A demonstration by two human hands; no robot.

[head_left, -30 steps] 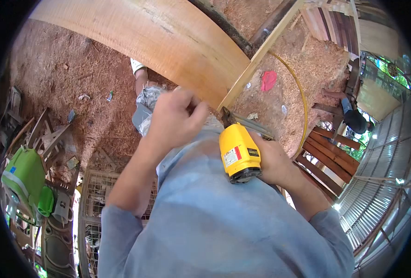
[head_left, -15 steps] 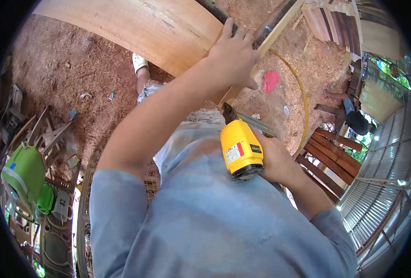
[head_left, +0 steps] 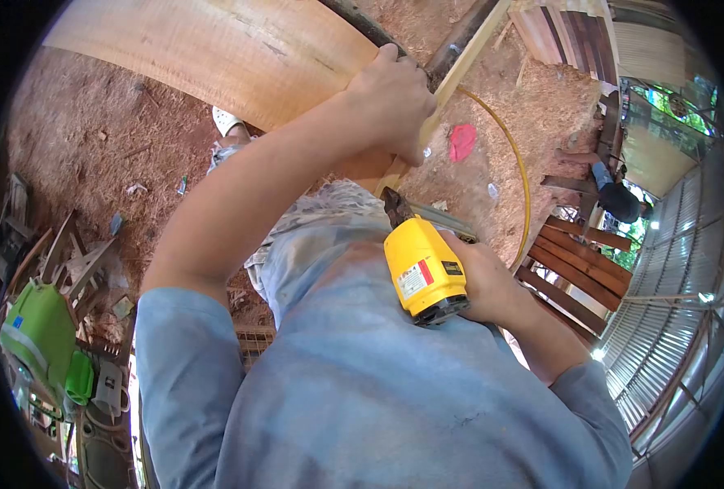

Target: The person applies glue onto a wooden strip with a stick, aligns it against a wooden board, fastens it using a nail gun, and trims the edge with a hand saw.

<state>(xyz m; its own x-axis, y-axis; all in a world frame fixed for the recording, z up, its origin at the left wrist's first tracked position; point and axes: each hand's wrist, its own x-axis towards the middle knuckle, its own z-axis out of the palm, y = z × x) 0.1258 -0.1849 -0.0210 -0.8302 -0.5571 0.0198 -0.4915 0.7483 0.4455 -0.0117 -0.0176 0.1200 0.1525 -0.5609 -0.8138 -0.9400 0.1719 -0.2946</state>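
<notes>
My right hand (head_left: 480, 281) is wrapped round the side of a yellow power tool (head_left: 425, 267), its fingers partly hidden behind the body. The tool's dark tip points up at the near end of a narrow wooden strip (head_left: 462, 65). My left hand (head_left: 393, 102) reaches across to the corner where this strip meets a wide pale board (head_left: 215, 53). Its fingers are bent over the board and strip, gripping at that edge.
A yellow hose (head_left: 518, 155) curves over sawdust on the right, near a red scrap (head_left: 461, 142). Beyond are stacked brown planks (head_left: 582, 261) and another person (head_left: 619, 200). A green container (head_left: 40, 334) stands at the left. Dark beams lie behind the board.
My left hand has moved from above my lap up and right onto the board and strip, its fingers now closing there. My right hand still holds the tool. The view has shifted slightly.
</notes>
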